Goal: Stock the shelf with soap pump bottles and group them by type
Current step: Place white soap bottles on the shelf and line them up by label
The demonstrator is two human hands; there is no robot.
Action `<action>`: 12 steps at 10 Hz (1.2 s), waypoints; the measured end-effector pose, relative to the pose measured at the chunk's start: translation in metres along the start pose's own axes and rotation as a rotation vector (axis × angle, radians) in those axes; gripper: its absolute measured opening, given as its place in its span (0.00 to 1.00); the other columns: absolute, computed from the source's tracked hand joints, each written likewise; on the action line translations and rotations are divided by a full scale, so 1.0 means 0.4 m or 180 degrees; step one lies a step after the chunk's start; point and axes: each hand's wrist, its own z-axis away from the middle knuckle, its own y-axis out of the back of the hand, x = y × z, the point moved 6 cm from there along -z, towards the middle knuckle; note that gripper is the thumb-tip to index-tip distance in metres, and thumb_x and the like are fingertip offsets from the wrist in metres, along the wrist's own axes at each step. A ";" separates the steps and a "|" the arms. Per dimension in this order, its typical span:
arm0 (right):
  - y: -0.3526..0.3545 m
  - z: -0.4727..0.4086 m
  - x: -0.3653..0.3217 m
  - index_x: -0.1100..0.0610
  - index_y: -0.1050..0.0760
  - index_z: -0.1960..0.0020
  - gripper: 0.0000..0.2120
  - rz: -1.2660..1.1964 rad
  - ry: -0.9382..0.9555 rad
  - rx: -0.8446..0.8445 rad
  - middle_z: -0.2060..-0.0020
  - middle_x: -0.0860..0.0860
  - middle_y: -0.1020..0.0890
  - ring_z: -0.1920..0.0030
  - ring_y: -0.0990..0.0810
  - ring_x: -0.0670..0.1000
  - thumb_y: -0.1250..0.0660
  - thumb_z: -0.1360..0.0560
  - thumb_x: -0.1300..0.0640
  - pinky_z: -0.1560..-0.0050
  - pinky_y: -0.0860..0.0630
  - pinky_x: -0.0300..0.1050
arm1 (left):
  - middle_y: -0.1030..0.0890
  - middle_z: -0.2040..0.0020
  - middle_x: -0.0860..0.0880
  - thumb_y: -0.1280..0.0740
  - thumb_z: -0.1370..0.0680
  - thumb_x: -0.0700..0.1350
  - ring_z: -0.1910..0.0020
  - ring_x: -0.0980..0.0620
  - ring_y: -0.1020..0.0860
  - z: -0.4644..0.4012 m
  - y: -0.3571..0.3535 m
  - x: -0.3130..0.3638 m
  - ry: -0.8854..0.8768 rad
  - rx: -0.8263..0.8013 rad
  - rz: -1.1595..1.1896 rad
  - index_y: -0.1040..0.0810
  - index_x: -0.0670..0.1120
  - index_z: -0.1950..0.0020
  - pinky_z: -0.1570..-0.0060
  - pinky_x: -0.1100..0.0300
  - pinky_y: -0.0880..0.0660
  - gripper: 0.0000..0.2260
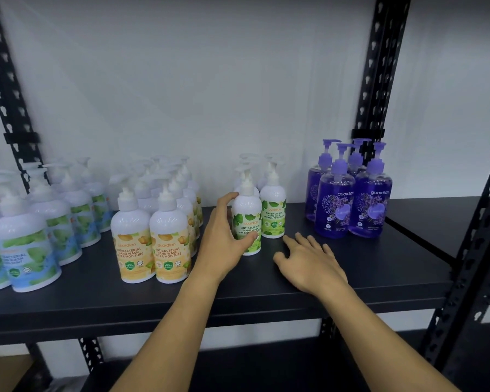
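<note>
My left hand grips a white pump bottle with a green leaf label, which stands upright on the black shelf at the front of the green-label group. To its right, my right hand rests flat on the shelf with straight fingers and holds nothing. Left of my hands stands a group of orange-label bottles. Further left are blue-and-green mint-label bottles. Purple lavender bottles stand at the right.
Black perforated uprights frame the shelf at both sides, and a white wall lies behind. Bare shelf surface shows between the green group and the purple group. A lower shelf runs beneath.
</note>
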 end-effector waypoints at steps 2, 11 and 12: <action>0.000 0.003 0.000 0.48 0.49 0.19 0.30 -0.0013 0.0007 0.0027 0.19 0.50 0.49 0.20 0.53 0.53 0.51 0.19 0.42 0.21 0.55 0.56 | 0.29 0.36 0.55 0.24 0.30 0.44 0.39 0.58 0.27 0.007 0.000 0.015 -0.0120 0.0026 -0.0218 0.38 0.60 0.28 0.41 0.53 0.23 0.36; 0.011 0.007 0.002 0.50 0.42 0.20 0.30 -0.0218 0.0042 0.0226 0.20 0.51 0.43 0.20 0.48 0.53 0.46 0.20 0.42 0.21 0.52 0.56 | 0.32 0.32 0.52 0.24 0.30 0.50 0.36 0.53 0.29 0.017 -0.002 0.035 -0.0091 0.0072 -0.0834 0.44 0.58 0.26 0.39 0.52 0.26 0.39; 0.011 0.007 0.004 0.51 0.42 0.20 0.31 -0.0217 0.0074 0.0173 0.20 0.52 0.43 0.20 0.48 0.54 0.46 0.20 0.42 0.21 0.52 0.57 | 0.32 0.32 0.46 0.28 0.26 0.52 0.34 0.48 0.31 0.044 0.006 0.071 -0.0012 0.0223 -0.1309 0.46 0.54 0.23 0.36 0.50 0.30 0.38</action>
